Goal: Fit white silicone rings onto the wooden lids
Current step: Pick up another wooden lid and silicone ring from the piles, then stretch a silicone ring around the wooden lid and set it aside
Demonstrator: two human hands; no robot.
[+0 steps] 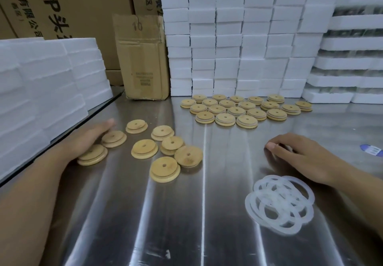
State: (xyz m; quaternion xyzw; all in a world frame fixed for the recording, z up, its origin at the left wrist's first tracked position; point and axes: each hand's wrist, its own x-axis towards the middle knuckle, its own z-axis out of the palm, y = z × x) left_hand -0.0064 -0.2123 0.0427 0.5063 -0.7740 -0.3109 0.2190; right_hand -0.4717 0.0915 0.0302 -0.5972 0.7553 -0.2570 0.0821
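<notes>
Several bare wooden lids (144, 148), each with a centre hole, lie loose on the steel table (207, 214) at the left. My left hand (89, 139) lies palm down on two of them, thumb straight, touching the nearest lid (94, 156) and the one behind it (116, 139). A tangle of white silicone rings (279, 203) lies at the near right. Just beyond the tangle my right hand (300, 157) rests on the table with its fingers curled under. A pale strip, apparently a ring (288, 148), shows under those fingers. Several lids in neat rows (236, 110) sit at the back.
White foam blocks (238, 47) are stacked behind the rows, and more foam (41, 91) is piled on a dark board at the left. A small cardboard box (143, 58) stands at the back, with big cartons behind it. A blue-and-white label (372, 150) lies at the right edge.
</notes>
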